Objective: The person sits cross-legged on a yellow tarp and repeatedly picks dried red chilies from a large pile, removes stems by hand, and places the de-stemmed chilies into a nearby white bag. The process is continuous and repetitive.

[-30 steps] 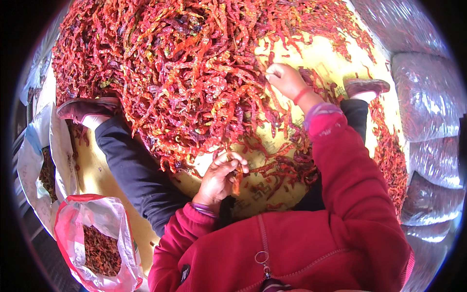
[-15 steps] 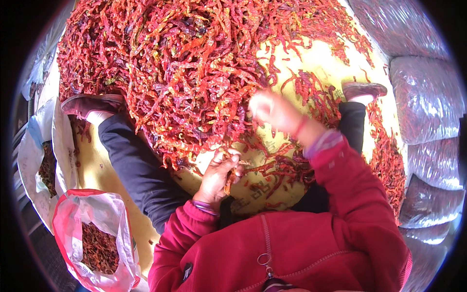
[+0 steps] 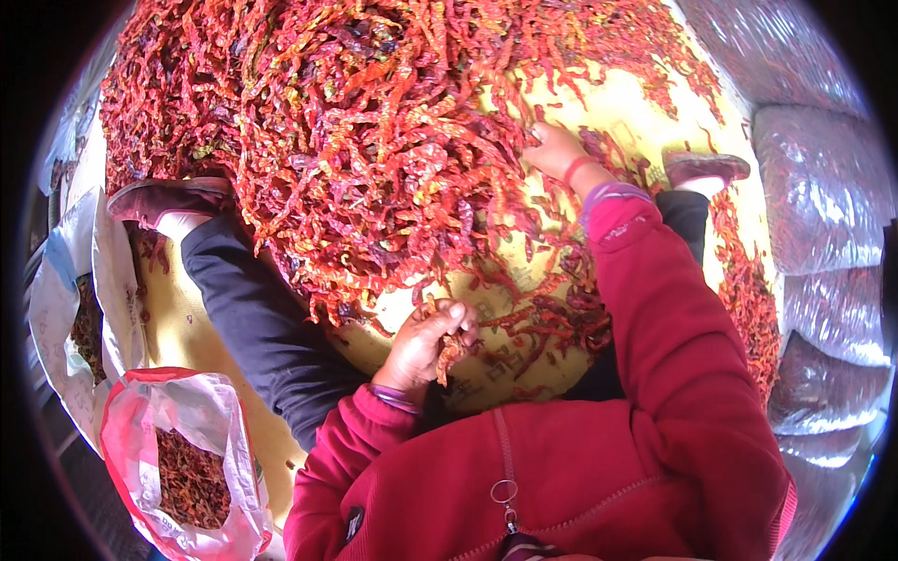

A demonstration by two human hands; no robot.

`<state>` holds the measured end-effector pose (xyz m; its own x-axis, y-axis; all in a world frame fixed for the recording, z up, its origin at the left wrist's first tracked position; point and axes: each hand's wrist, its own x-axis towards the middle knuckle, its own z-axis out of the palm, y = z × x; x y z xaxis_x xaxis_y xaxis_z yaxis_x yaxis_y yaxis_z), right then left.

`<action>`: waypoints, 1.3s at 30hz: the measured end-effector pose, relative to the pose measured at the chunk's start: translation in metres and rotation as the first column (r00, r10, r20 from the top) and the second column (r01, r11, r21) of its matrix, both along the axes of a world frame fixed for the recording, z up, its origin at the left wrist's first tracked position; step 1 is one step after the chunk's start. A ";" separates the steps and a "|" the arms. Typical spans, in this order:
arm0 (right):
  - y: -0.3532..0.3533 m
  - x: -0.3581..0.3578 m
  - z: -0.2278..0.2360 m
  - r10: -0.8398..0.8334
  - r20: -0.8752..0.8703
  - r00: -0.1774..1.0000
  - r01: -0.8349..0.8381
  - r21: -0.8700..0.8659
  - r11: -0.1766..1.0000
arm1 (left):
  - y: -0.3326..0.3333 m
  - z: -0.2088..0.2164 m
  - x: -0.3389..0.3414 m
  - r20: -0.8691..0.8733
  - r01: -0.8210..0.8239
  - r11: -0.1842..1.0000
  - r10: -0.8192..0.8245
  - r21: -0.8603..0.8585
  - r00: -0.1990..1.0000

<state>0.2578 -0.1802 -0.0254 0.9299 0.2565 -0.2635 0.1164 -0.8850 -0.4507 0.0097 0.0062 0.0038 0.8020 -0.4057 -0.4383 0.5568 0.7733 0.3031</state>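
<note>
A large heap of wrinkled dried red chili peppers (image 3: 374, 140) lies before me between my outstretched legs. My left hand (image 3: 423, 344) is closed around a few orange-red dried chili peppers (image 3: 449, 360), whose ends stick out below and above the fingers. It is held near my jacket, at the heap's near edge. Farther forward, my right hand (image 3: 557, 151) reaches to the heap's right side. Its fingers are pinched on what looks like a slightly blurred dried chili pepper (image 3: 520, 105); the fingertips are partly hidden.
Loose chilies lie scattered on the yellow sheet (image 3: 524, 271) to the right. An open white-and-red bag (image 3: 178, 388) with dark red bits stands at lower left, beside another white bag (image 3: 117, 280). Filled clear plastic bags (image 3: 823, 187) are stacked along the right.
My right hand has moved forward and slightly right, from above the near sheet to the heap's right edge. My left hand has shifted slightly right, still holding chilies.
</note>
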 end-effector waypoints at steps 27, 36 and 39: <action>0.022 -0.180 0.070 0.618 -0.440 0.651 -0.557 0.276 0.783 | -0.010 -0.001 -0.012 0.229 0.056 0.830 -0.217 0.556 0.949; -0.003 -0.138 0.057 0.431 -0.267 0.862 -0.286 0.446 0.848 | -0.005 0.000 -0.016 0.111 -0.131 0.963 0.107 0.234 0.988; 0.011 -0.095 0.052 0.192 0.223 0.956 -0.223 0.123 0.967 | -0.007 0.004 -0.012 0.087 -0.069 0.962 0.047 0.264 0.995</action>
